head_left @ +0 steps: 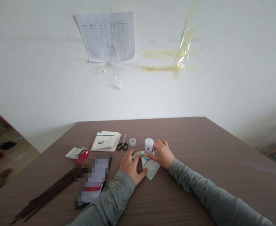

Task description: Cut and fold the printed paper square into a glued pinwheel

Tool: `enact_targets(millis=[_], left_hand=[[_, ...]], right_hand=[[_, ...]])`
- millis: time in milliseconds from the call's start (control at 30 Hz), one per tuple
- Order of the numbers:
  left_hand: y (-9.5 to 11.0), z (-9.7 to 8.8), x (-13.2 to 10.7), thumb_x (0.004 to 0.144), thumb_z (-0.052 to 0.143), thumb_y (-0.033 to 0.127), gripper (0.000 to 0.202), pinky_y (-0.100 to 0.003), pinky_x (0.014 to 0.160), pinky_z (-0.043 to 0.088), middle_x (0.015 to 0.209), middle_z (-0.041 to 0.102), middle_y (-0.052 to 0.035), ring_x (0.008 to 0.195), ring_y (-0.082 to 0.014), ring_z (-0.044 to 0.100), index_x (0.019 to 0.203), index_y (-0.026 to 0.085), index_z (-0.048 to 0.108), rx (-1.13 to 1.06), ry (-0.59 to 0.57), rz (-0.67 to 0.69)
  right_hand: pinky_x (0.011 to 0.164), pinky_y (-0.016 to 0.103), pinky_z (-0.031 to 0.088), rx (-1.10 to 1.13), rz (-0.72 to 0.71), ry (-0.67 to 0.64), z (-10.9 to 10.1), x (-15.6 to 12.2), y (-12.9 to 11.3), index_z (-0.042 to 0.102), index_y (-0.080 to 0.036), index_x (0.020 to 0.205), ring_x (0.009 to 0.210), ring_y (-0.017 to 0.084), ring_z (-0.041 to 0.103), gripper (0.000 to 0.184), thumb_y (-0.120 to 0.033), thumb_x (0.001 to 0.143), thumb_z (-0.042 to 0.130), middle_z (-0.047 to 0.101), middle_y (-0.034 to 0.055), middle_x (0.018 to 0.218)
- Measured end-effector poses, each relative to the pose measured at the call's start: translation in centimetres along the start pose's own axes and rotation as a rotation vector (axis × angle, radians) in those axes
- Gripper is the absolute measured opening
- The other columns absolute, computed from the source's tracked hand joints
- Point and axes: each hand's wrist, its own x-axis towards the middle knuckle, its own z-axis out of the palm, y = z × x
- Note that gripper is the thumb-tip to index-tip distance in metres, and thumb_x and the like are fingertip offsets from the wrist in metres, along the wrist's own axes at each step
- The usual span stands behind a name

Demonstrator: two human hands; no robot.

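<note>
So, the small white bottle [148, 143] is held upright in the right hand [163, 154], pinched between the thumb across its near side and the fingers at its right side. It's placed just left of that hand's palm, over the far part of a folded piece of printed paper [151, 172], and whether its base is pressed right onto the paper can't really be told.

The left hand [131, 166] is kept spread, thumb and fingers well apart, with the paper's left edge sort of bracketed in the gap. The bottle is left a bit beyond and to the right of those fingertips, and no grip on it is made from that side. Whether the paper is actually pinched there can't be made out.

Just past the left hand, a translucent cap [132, 142] is set down, with black-handled scissors [122, 145] beside it and some folded sheets [105, 141] next to those. Farther left, a small red-and-white box [71, 153] can be seen, all laid out on a brown tabletop [199, 150].
</note>
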Motion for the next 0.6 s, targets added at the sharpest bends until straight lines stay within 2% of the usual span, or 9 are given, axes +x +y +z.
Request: enact_targets(millis=[100, 267, 467, 600], left_hand=[[-0.2, 0.0, 0.0, 0.097, 0.099, 0.052, 0.072, -0.072, 0.14, 0.064, 0.185, 0.076, -0.0206, 0.165, -0.0526, 0.077, 0.167, 0.036, 0.09, -0.006, 0.015, 0.008], [-0.2, -0.3, 0.0, 0.097, 0.099, 0.054, 0.066, -0.074, 0.139, 0.065, 0.183, 0.077, -0.0215, 0.164, -0.0533, 0.078, 0.161, 0.038, 0.094, -0.032, 0.011, 0.042], [0.3, -0.7, -0.2, 0.097, 0.101, 0.053, 0.063, -0.073, 0.138, 0.065, 0.181, 0.078, -0.0209, 0.163, -0.0527, 0.078, 0.158, 0.038, 0.096, -0.04, 0.015, 0.033], [0.6, -0.9, -0.1, 0.097, 0.103, 0.051, 0.058, -0.071, 0.138, 0.067, 0.18, 0.078, -0.0223, 0.161, -0.0529, 0.079, 0.152, 0.036, 0.099, -0.03, 0.021, 0.042]], right_hand=[[0.105, 0.055, 0.063, 0.012, -0.004, -0.012, 0.1, -0.1, 0.2, 0.085, -0.032, 0.105, 0.109, 0.038, 0.082, 0.03, -0.049, 0.102, 0.109, 0.089, 0.0063, 0.106], [0.111, 0.057, 0.066, 0.056, -0.01, -0.021, 0.5, -0.4, 0.7, 0.086, -0.031, 0.11, 0.114, 0.038, 0.085, 0.023, -0.042, 0.106, 0.105, 0.09, 0.0066, 0.111], [0.11, 0.057, 0.068, 0.099, 0.0, 0.004, 1.3, -0.8, 1.3, 0.083, -0.029, 0.11, 0.107, 0.036, 0.085, 0.025, -0.042, 0.105, 0.104, 0.088, 0.0054, 0.106], [0.113, 0.058, 0.068, 0.104, -0.013, 0.028, 1.8, -1.0, 1.5, 0.082, -0.03, 0.111, 0.109, 0.036, 0.086, 0.02, -0.043, 0.11, 0.097, 0.089, 0.0059, 0.108]])
